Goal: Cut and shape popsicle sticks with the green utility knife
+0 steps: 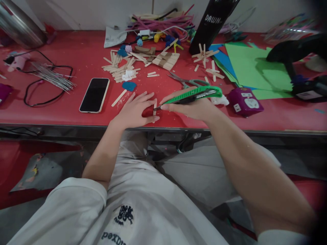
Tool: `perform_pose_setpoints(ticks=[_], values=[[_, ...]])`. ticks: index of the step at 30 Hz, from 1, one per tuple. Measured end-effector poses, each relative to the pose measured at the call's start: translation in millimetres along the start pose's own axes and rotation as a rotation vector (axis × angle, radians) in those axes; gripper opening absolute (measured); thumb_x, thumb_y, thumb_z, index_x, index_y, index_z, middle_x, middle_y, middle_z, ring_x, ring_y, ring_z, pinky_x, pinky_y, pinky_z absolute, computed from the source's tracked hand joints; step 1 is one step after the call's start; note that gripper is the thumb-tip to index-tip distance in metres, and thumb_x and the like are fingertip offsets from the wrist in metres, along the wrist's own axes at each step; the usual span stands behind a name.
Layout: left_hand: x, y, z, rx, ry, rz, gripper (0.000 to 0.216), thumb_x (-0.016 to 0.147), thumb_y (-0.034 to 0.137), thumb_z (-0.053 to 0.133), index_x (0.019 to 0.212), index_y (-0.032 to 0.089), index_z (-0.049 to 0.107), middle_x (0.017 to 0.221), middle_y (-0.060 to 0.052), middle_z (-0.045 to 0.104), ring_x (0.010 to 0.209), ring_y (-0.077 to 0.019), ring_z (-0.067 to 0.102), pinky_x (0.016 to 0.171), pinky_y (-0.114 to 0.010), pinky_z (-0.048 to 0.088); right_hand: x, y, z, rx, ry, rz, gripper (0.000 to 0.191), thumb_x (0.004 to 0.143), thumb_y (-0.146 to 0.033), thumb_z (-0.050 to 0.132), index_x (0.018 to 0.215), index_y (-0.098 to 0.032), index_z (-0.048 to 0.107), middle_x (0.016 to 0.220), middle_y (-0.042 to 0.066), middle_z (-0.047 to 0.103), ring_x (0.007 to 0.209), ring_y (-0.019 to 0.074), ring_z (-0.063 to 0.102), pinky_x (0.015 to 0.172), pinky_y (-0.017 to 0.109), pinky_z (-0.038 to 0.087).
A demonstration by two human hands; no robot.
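My right hand [194,108] is closed around a green utility knife [201,92]. Its blade tip touches a short wooden craft stick [154,108] near the table's front edge. With the thumb at the stick's near end and a finger at its far end, my left hand [134,110] holds it against the red tabletop [173,119]. Left of that hand lies a loose craft stick [119,98], beside a flat blue piece [129,86]. Scissors [187,81] rest just beyond the knife.
A pile of craft sticks [120,69] lies beyond my left hand. A phone [94,95] and metal wires [53,77] are at left. To the right are a purple box-like object [245,101] and green paper sheets [258,68]. A black bottle [213,25] stands behind.
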State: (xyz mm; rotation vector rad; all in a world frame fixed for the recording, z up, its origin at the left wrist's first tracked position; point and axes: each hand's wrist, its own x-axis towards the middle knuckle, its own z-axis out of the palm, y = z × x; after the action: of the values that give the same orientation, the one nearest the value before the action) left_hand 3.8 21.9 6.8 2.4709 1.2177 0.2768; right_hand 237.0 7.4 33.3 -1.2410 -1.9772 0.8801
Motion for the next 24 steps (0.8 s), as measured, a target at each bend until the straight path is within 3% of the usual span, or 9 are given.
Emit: perform_pose_setpoints(ticks=[15,24], values=[[0.7,-1.2,1.0,0.014,0.002,-0.002,0.07,0.089,0.066,0.062,0.147,0.028,0.054,0.166,-0.003,0.035,0.156,-0.0277,0.027,0.13,-0.054,0.011,-2.6,-3.7,-4.0,-0.059,0.045,0.042,0.026,0.074,-0.059,0.079,0.083,-0.034,0.079,0.094,0.0,0.081,0.094,0.0289,0.076,0.09,0.044,0.063],[-0.3,-0.6,0.0,0.015,0.001,0.009,0.07,0.09,0.066,0.061,0.148,0.027,0.053,0.166,-0.003,0.035,0.157,-0.0289,0.026,0.13,-0.055,0.012,-1.7,-5.5,-2.4,-0.047,-0.011,0.035,0.023,0.076,-0.056,0.078,0.087,-0.035,0.079,0.097,0.0,0.08,0.096,0.0297,0.075,0.092,0.047,0.062]])
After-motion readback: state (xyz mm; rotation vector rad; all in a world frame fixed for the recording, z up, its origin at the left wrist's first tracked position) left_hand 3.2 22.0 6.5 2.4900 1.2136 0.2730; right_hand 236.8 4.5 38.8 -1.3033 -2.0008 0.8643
